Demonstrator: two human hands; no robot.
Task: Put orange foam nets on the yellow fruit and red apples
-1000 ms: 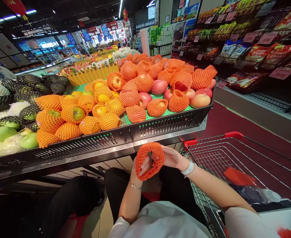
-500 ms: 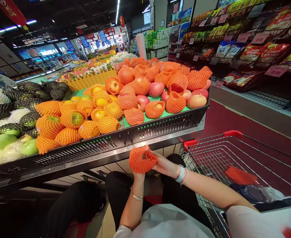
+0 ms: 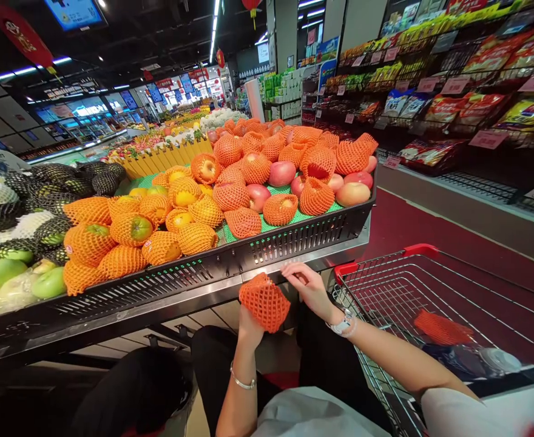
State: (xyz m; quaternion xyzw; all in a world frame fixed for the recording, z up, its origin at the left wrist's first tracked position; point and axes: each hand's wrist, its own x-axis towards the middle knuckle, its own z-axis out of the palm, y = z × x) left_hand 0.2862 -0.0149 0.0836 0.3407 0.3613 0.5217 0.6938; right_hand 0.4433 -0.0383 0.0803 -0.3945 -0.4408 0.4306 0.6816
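In front of my waist, my left hand (image 3: 250, 328) is wrapped from below around a fruit in an orange foam net (image 3: 264, 302); the net hides the fruit inside. My right hand (image 3: 311, 288) hovers just to the right of the net, apart from it. Its fingers stretch toward the left, loosely bent, and nothing shows in them. Just ahead, red fruits (image 3: 282, 173), many in the same orange netting, lie in a black crate (image 3: 294, 240) on a green mat.
Yellow-orange netted fruits (image 3: 125, 261), green fruits (image 3: 51, 277) and dark netted fruits (image 3: 107, 182) lie leftward. At right stands a wire shopping cart (image 3: 394, 273) holding an orange netted item (image 3: 442, 328). Snack shelves (image 3: 449, 115) rise behind it. Someone's dark-clothed leg (image 3: 125, 388) is at lower left.
My right hand has let go of the netted fruit and drawn away to the right. My left hand has turned the fruit and lowered it slightly. The view has shifted a little.
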